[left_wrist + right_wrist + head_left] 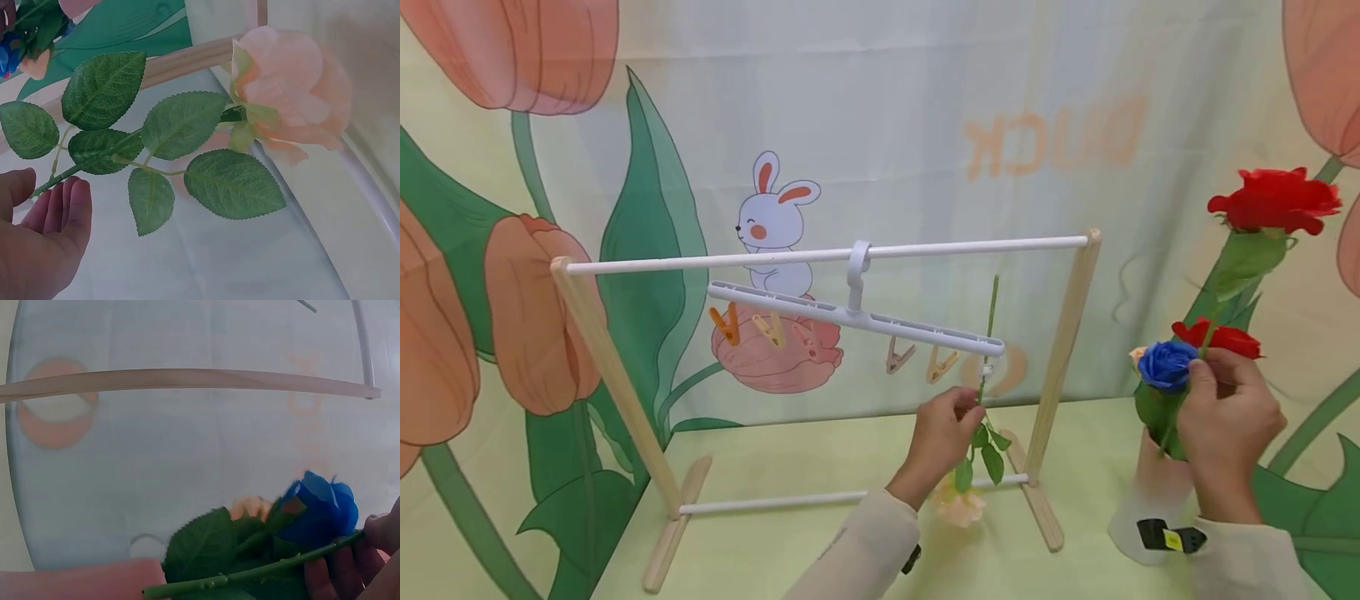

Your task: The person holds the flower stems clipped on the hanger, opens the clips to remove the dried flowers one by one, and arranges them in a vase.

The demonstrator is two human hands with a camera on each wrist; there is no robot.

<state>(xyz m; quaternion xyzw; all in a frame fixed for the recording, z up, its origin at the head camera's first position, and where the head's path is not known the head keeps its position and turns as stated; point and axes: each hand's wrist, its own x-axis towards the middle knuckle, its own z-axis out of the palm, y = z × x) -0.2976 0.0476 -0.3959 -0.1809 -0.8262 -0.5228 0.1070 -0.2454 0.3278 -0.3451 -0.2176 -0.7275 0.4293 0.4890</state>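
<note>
The left hand (946,423) is pinching the green stem of a peach rose (959,505) that is hanging head-down from the rightmost clip (987,369) of a white clip hanger (857,317); the bloom is dangling just above the worktop (820,542), beside the lower white crossbar of the wooden rack (1063,333). In the left wrist view the peach bloom (290,94) and its serrated leaves (181,125) are filling the frame, with the fingertips (69,200) lying against the stem's lower end. The hanger is hooked over the rack's white top bar (827,254) and tilting down to the right, with other orange, yellow and tan clips hanging from it. Over at the right, the right hand (1228,421) is gripping the stem of a tall red rose (1273,200), whose bloom is standing well above the hand. Just beside that hand a blue rose (1165,364) and another red bloom (1221,337) are sitting in a pale pink vase (1150,492) on the worktop. The right wrist view is showing the fingers (340,575) curled round a green stem, with the blue rose (322,512) just above it.
</note>
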